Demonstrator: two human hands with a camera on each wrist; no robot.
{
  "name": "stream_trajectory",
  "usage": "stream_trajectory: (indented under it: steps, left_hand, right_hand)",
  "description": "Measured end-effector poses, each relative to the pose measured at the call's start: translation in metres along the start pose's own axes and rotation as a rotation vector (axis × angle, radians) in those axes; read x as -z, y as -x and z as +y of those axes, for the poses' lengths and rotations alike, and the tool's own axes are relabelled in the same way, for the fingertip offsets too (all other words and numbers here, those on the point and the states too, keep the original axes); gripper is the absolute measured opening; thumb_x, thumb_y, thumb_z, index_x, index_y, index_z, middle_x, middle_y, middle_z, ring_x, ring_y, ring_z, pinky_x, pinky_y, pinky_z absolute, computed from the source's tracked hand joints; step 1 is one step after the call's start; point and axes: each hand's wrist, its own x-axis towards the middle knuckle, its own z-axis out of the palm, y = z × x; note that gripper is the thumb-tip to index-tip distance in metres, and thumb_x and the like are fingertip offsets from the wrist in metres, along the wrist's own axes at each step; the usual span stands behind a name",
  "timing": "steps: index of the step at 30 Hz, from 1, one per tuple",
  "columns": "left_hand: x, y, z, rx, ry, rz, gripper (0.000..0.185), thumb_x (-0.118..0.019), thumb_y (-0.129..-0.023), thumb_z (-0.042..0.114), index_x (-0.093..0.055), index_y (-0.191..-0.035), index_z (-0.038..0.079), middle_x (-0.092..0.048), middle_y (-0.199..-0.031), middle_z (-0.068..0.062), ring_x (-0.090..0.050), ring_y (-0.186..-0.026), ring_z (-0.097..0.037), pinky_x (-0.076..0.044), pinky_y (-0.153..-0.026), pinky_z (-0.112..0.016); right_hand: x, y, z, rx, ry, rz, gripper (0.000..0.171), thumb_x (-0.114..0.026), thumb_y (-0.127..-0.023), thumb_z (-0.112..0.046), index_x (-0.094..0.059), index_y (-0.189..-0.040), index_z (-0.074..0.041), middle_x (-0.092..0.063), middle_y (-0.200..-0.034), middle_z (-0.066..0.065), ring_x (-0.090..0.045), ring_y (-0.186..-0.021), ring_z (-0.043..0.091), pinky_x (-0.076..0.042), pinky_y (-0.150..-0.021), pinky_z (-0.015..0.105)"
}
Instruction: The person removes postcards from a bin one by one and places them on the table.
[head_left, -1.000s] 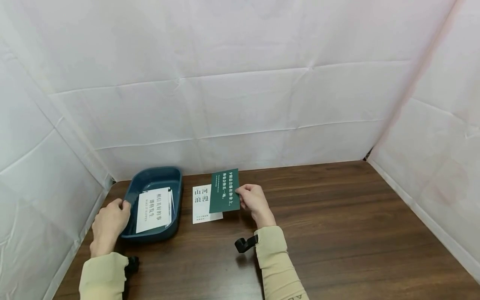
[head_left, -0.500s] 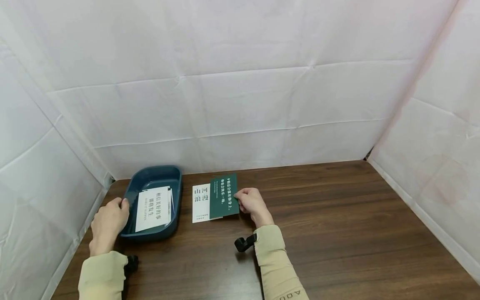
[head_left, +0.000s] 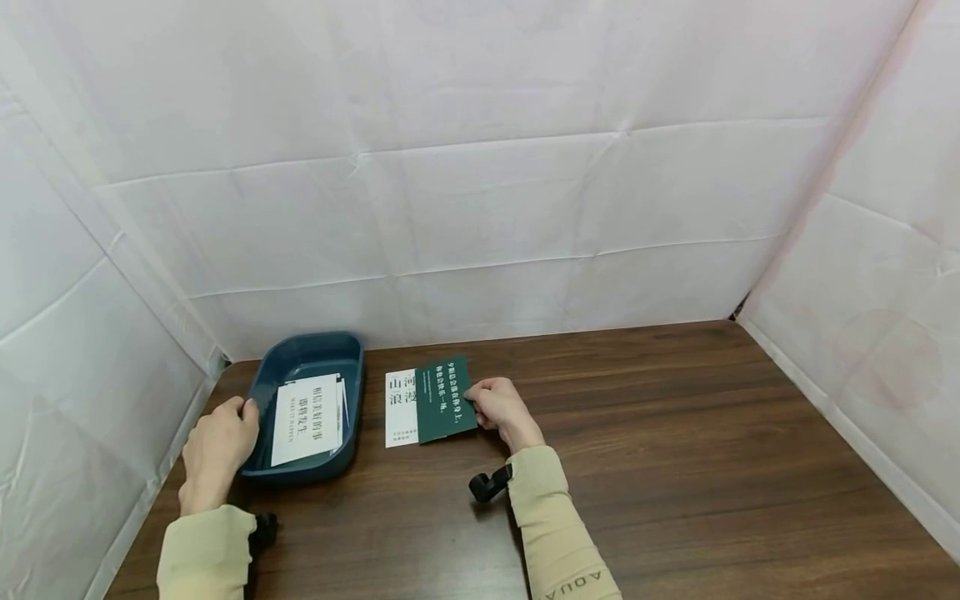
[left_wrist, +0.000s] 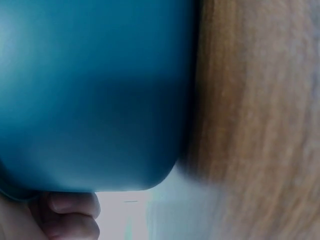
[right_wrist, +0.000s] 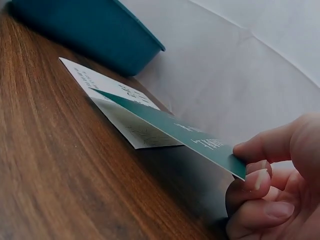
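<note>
1. The right hand [head_left: 501, 407] pinches the green card [head_left: 445, 399] by its right edge, low over the white card [head_left: 400, 410] on the tabletop [head_left: 675, 467].
2. The left hand [head_left: 217, 446] grips the tray [head_left: 311, 350] at its left rim.
3. Judged step: laying the green card; next, lower it flat and release.

- Head view: from above, facing forward and down over the table [head_left: 675, 467], taking in both hands and the white backdrop.
- Left wrist view: pressed close against the blue tray [left_wrist: 95, 90], blurred.
- Right wrist view: low over the tabletop, facing the green card [right_wrist: 170, 127]; shares tray and cards with the head view.
</note>
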Motion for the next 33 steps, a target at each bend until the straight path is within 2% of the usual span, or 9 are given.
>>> stream_trajectory:
  steps: [5, 10, 17, 20, 26, 33]
  left_hand:
    - [0.000, 0.000, 0.000, -0.007, -0.004, -0.009, 0.039, -0.034, -0.104, 0.028, -0.055, -0.114, -0.004, -0.056, -0.103, -0.035, -0.056, -0.084, -0.050, -0.041, -0.066, -0.057]
    - [-0.001, -0.001, 0.000, -0.015, -0.003, -0.016, 0.039, -0.034, -0.104, 0.028, -0.055, -0.113, -0.004, -0.056, -0.102, -0.035, -0.056, -0.083, -0.049, -0.041, -0.066, -0.056]
    - [-0.003, -0.002, 0.006, 0.000, -0.008, -0.030, 0.044, -0.033, -0.105, 0.028, -0.052, -0.124, -0.006, -0.054, -0.113, -0.038, -0.055, -0.091, -0.054, -0.042, -0.072, -0.060]
    - [-0.005, -0.002, 0.008, 0.000, -0.008, -0.030, 0.045, -0.034, -0.105, 0.029, -0.051, -0.128, -0.007, -0.053, -0.117, -0.038, -0.055, -0.094, -0.055, -0.042, -0.074, -0.062]
    - [-0.006, -0.003, 0.007, 0.003, 0.001, -0.030, 0.045, -0.034, -0.105, 0.029, -0.051, -0.126, -0.006, -0.054, -0.114, -0.037, -0.056, -0.090, -0.051, -0.042, -0.072, -0.059]
    - [-0.001, -0.001, -0.002, 0.026, -0.014, -0.029, 0.042, -0.034, -0.104, 0.028, -0.052, -0.122, -0.006, -0.055, -0.109, -0.036, -0.056, -0.087, -0.051, -0.042, -0.069, -0.058]
  right_hand:
    - [-0.002, -0.002, 0.000, -0.004, 0.023, -0.008, 0.015, -0.058, -0.097, -0.010, -0.068, -0.092, 0.001, -0.042, -0.057, 0.002, -0.042, -0.046, 0.013, -0.033, -0.043, 0.023]
    - [-0.006, -0.005, 0.002, -0.004, 0.074, 0.046, 0.015, -0.059, -0.096, -0.009, -0.069, -0.095, 0.001, -0.042, -0.054, 0.001, -0.041, -0.044, 0.013, -0.032, -0.041, 0.024]
    - [-0.006, -0.004, 0.002, -0.001, 0.212, 0.115, 0.014, -0.060, -0.094, -0.011, -0.068, -0.086, -0.002, -0.049, -0.052, 0.003, -0.044, -0.040, 0.012, -0.036, -0.038, 0.024]
    - [-0.003, -0.003, 0.001, 0.012, 0.252, 0.098, 0.016, -0.060, -0.095, -0.013, -0.067, -0.085, -0.003, -0.048, -0.050, 0.003, -0.044, -0.040, 0.013, -0.037, -0.039, 0.025]
    - [0.002, 0.001, -0.002, -0.009, 0.248, 0.040, 0.017, -0.058, -0.098, -0.012, -0.068, -0.087, -0.002, -0.042, -0.051, 0.002, -0.042, -0.043, 0.015, -0.036, -0.043, 0.027]
    - [-0.010, -0.001, -0.006, -0.029, 0.334, 0.044, 0.020, -0.062, -0.096, -0.016, -0.066, -0.082, -0.003, -0.048, -0.049, 0.003, -0.046, -0.042, 0.014, -0.039, -0.041, 0.027]
